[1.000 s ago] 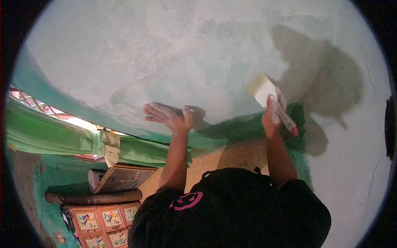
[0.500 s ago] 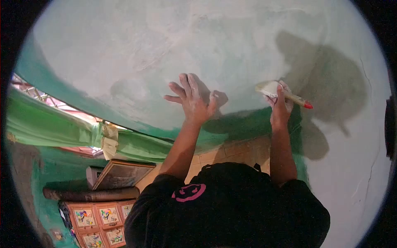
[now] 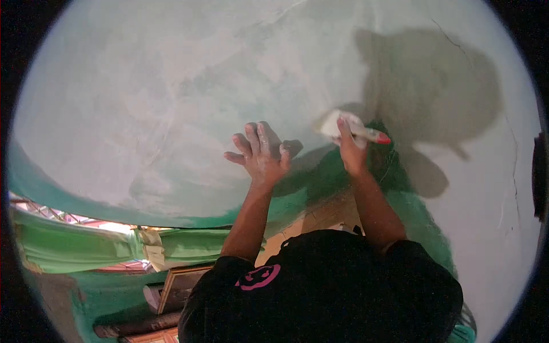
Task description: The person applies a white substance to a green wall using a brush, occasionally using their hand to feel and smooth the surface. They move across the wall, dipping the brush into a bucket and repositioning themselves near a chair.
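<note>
In the head view, my right hand (image 3: 353, 150) grips a wide paintbrush (image 3: 373, 135) with a red-tipped handle. White paint coats its bristles, which point left, right at the wall surface (image 3: 194, 108). My left hand (image 3: 263, 163) lies on the wall to the left of the brush, fingers spread and smeared with white. Patchy white paint covers much of the wall over green. A darker green band (image 3: 329, 171) shows low down, between and below my hands. Shadows of my head and arm fall on the wall at the right.
At lower left, a green curtain (image 3: 86, 243) hangs across a barred window. A framed picture (image 3: 178, 288) leans below it, beside a rolled item (image 3: 134, 326). Tiled floor (image 3: 314, 223) shows beneath my arms. Thin cracks (image 3: 514, 166) run down the right wall.
The brush in my right hand has moved left, nearer my left hand, which stays spread on the wall. The view has shifted, so the curtain and picture sit lower.
</note>
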A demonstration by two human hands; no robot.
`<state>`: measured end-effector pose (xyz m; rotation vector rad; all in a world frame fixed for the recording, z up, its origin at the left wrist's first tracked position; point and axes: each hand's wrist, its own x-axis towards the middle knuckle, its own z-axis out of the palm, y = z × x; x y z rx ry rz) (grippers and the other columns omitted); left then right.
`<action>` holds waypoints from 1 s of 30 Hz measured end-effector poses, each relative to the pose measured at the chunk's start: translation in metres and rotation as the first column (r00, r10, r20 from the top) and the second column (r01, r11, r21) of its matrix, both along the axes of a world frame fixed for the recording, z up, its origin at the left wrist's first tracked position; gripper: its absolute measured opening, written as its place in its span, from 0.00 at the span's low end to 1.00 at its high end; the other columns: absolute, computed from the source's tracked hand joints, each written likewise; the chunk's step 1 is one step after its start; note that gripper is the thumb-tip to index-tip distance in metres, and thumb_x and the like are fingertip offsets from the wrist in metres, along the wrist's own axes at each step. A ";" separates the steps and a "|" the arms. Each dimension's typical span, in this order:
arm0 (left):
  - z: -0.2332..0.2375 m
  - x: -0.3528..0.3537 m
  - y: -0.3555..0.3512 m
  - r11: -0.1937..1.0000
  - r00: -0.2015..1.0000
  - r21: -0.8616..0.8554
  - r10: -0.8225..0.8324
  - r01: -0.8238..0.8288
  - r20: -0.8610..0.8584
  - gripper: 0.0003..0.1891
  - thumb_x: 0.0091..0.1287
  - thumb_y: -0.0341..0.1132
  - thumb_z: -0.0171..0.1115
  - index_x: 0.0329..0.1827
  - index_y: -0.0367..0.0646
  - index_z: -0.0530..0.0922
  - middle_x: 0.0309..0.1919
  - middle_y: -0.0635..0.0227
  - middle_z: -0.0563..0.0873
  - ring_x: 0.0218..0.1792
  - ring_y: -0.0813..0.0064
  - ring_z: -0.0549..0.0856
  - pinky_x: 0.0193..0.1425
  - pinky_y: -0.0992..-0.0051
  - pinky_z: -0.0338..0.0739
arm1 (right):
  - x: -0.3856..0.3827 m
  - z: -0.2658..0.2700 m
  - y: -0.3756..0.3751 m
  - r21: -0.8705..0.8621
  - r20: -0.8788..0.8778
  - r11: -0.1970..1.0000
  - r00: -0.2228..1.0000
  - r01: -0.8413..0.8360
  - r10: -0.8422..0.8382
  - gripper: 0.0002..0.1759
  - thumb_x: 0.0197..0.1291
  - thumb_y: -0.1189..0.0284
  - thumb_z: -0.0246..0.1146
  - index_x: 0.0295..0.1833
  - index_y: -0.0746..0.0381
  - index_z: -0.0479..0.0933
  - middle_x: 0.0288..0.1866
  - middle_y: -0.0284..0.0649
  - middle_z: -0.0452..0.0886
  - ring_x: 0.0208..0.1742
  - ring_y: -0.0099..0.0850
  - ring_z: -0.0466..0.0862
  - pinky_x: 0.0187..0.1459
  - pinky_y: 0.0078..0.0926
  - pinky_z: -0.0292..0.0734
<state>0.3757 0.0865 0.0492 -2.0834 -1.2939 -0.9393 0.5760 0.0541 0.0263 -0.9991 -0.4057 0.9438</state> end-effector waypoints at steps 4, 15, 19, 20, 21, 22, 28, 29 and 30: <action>-0.013 0.064 -0.019 1.000 0.994 0.002 -0.004 0.005 -0.110 0.41 0.53 0.52 0.54 0.68 0.37 0.60 0.72 0.51 0.53 0.73 0.45 0.33 0.63 0.41 0.12 | 0.064 0.013 -0.018 0.359 0.428 0.919 0.846 0.164 -0.318 0.12 0.62 0.70 0.59 0.46 0.66 0.74 0.38 0.42 0.79 0.38 0.31 0.79 0.41 0.29 0.75; -0.003 0.045 -0.052 1.000 0.992 -0.023 0.014 -0.017 -0.124 0.40 0.53 0.53 0.55 0.70 0.46 0.60 0.73 0.54 0.49 0.73 0.47 0.32 0.63 0.40 0.13 | 0.053 -0.041 -0.074 -0.123 0.700 0.984 0.714 0.126 -0.004 0.14 0.60 0.69 0.59 0.47 0.67 0.77 0.43 0.45 0.82 0.44 0.31 0.82 0.45 0.26 0.75; 0.020 0.014 -0.042 0.978 0.999 -0.209 0.003 -0.012 -0.042 0.43 0.52 0.52 0.59 0.72 0.48 0.57 0.73 0.54 0.48 0.72 0.45 0.32 0.61 0.36 0.15 | 0.019 0.066 -0.029 0.178 0.774 0.984 0.614 0.025 -0.156 0.18 0.60 0.70 0.60 0.53 0.66 0.75 0.46 0.46 0.82 0.44 0.31 0.83 0.45 0.26 0.76; 0.034 0.007 -0.042 0.948 1.000 -0.318 0.002 -0.010 -0.025 0.44 0.51 0.52 0.60 0.72 0.48 0.56 0.73 0.53 0.48 0.72 0.44 0.33 0.60 0.34 0.16 | 0.011 0.091 -0.025 0.194 0.781 0.981 0.603 0.010 -0.160 0.18 0.60 0.70 0.60 0.53 0.66 0.75 0.46 0.46 0.82 0.44 0.31 0.83 0.45 0.26 0.76; 0.051 0.003 -0.044 0.954 1.000 -0.301 0.012 -0.014 -0.008 0.44 0.51 0.52 0.60 0.72 0.48 0.56 0.73 0.53 0.48 0.72 0.44 0.33 0.60 0.34 0.16 | 0.006 0.116 -0.024 0.297 0.809 0.955 0.538 -0.029 -0.235 0.19 0.59 0.70 0.61 0.55 0.66 0.74 0.46 0.45 0.82 0.43 0.31 0.83 0.45 0.26 0.77; 0.070 -0.003 -0.045 0.959 0.999 -0.281 -0.034 0.038 0.021 0.44 0.51 0.51 0.61 0.72 0.47 0.56 0.73 0.53 0.48 0.72 0.43 0.35 0.60 0.32 0.18 | 0.001 0.141 -0.024 0.397 0.821 0.914 0.476 -0.080 -0.315 0.20 0.58 0.71 0.62 0.56 0.67 0.73 0.46 0.44 0.82 0.42 0.32 0.84 0.45 0.25 0.77; 0.247 -0.092 -0.023 0.999 0.990 0.030 -0.034 0.039 -0.133 0.40 0.49 0.44 0.61 0.69 0.50 0.61 0.72 0.57 0.53 0.73 0.50 0.48 0.66 0.35 0.33 | -0.047 0.301 -0.011 0.574 0.774 0.658 0.061 -0.488 -0.630 0.15 0.56 0.73 0.63 0.50 0.64 0.78 0.50 0.45 0.81 0.47 0.35 0.83 0.46 0.25 0.79; 0.272 -0.108 -0.019 0.997 0.970 0.029 -0.067 0.076 -0.236 0.39 0.49 0.42 0.61 0.68 0.51 0.63 0.72 0.59 0.55 0.73 0.54 0.51 0.69 0.38 0.37 | -0.058 0.325 -0.001 0.582 0.759 0.632 0.063 -0.512 -0.648 0.15 0.56 0.73 0.63 0.50 0.64 0.78 0.50 0.45 0.81 0.47 0.35 0.83 0.46 0.25 0.79; 0.289 -0.122 -0.015 0.997 0.974 0.059 -0.041 0.055 -0.222 0.39 0.49 0.42 0.61 0.68 0.51 0.63 0.72 0.59 0.55 0.73 0.54 0.51 0.69 0.38 0.37 | -0.068 0.347 0.009 0.583 0.693 0.538 0.027 -0.609 -0.721 0.15 0.56 0.73 0.63 0.50 0.64 0.78 0.51 0.44 0.80 0.47 0.35 0.83 0.47 0.26 0.79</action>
